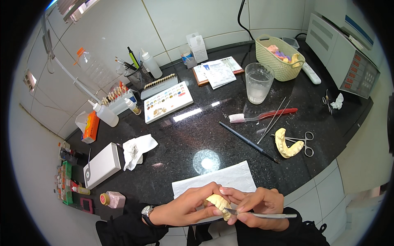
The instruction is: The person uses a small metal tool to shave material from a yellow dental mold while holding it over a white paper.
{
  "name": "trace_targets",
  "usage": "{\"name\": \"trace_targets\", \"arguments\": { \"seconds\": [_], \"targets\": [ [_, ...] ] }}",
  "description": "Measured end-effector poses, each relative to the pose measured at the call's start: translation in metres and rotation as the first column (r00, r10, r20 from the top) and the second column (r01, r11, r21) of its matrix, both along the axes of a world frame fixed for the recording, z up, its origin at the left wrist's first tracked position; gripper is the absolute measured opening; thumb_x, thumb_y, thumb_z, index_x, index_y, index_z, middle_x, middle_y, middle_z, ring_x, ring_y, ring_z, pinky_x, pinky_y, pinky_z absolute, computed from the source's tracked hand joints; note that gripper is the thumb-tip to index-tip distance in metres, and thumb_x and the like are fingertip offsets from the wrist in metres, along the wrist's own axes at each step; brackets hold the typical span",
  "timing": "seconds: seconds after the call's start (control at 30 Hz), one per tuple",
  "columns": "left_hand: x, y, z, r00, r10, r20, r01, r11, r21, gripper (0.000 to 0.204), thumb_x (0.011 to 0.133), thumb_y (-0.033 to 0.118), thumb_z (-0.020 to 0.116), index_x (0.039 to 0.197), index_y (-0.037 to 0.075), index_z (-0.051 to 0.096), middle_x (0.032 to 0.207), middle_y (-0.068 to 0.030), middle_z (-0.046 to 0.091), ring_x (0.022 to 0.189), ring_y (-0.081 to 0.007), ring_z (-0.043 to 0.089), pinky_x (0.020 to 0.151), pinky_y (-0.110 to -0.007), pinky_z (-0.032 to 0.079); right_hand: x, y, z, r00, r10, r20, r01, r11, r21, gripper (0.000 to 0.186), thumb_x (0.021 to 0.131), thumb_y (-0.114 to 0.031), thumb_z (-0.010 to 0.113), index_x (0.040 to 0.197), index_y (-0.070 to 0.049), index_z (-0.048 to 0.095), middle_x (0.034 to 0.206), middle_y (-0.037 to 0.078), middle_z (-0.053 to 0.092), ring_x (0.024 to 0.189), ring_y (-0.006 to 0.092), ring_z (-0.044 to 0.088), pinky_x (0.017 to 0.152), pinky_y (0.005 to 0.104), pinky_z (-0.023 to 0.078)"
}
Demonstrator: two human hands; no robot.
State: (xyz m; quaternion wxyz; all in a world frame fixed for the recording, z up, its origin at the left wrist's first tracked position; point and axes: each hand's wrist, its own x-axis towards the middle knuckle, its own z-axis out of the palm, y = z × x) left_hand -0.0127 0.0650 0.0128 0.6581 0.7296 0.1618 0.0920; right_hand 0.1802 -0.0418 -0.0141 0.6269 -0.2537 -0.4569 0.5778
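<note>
At the near edge of the counter, my left hand grips a pale yellow plaster dental cast, its fingers and thumb closed around the arch. My right hand pinches a metal scalpel, handle pointing right. Its blade tip touches, or lies very close to, the right side of the cast. Fingertips of both hands meet at the cast and hide part of it. Beneath and just beyond the hands lies a folded white paper towel.
To the right are another dental cast, scissor-handled forceps, a dark brush, tweezers and a red toothbrush. A glass of water and a basket stand behind. Leftward sit a crumpled tissue, white box and pink jar.
</note>
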Motion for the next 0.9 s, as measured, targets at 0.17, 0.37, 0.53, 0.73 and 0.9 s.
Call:
{"name": "trace_targets", "arguments": {
  "seconds": [0.17,0.37,0.53,0.73,0.9],
  "targets": [
    [-0.0003,0.0017,-0.0033,1.000,-0.017,0.014,0.016,0.999,0.041,0.025,0.092,0.023,0.058,0.105,0.003,0.049,0.092,-0.0077,0.057,0.081,-0.0148,0.056,0.070,-0.029,0.042,-0.0008,0.0002,-0.0057,1.000,-0.009,-0.019,0.010,1.000,0.030,0.010,0.085,0.002,0.061,0.095,0.000,0.057,0.088,0.020,0.069,0.124,0.0411,0.043,0.105,0.0499,0.034],
    [-0.0004,0.0033,-0.0010,0.999,-0.043,0.005,0.042,0.996,0.080,0.024,0.093,0.021,0.056,0.106,0.003,0.048,0.089,-0.0081,0.056,0.079,-0.0155,0.056,0.069,-0.029,0.043,0.0030,0.0004,-0.0009,0.998,0.033,0.052,-0.034,0.999,0.012,0.011,0.085,0.001,0.062,0.095,0.000,0.058,0.089,0.020,0.069,0.124,0.0406,0.043,0.104,0.0488,0.035],
    [0.0009,0.0028,-0.0005,0.999,-0.045,0.014,0.043,0.992,0.120,0.023,0.093,0.021,0.056,0.105,0.002,0.048,0.089,-0.0080,0.056,0.078,-0.0153,0.055,0.067,-0.029,0.042,0.0063,-0.0004,0.0024,0.993,0.054,0.103,-0.053,0.999,-0.014,0.011,0.085,0.001,0.062,0.095,0.001,0.057,0.090,0.020,0.068,0.125,0.0407,0.042,0.104,0.0485,0.035],
    [0.0002,0.0023,-0.0027,0.999,-0.034,0.026,0.032,0.997,0.064,0.023,0.094,0.021,0.056,0.105,0.002,0.048,0.089,-0.0078,0.056,0.078,-0.0153,0.056,0.067,-0.029,0.042,0.0029,0.0014,-0.0039,0.999,0.024,0.023,-0.025,0.999,0.039,0.009,0.087,0.001,0.060,0.095,0.000,0.056,0.090,0.021,0.068,0.125,0.0412,0.041,0.104,0.0493,0.036],
    [0.0000,0.0019,-0.0026,1.000,-0.022,0.022,0.020,0.997,0.080,0.023,0.094,0.021,0.056,0.104,0.002,0.048,0.088,-0.0076,0.056,0.077,-0.0148,0.055,0.067,-0.028,0.042,0.0028,0.0016,-0.0023,0.998,0.035,0.047,-0.036,0.999,0.023,0.011,0.085,0.000,0.062,0.095,0.001,0.057,0.090,0.021,0.068,0.124,0.0412,0.043,0.103,0.0499,0.036]
  ]
}}
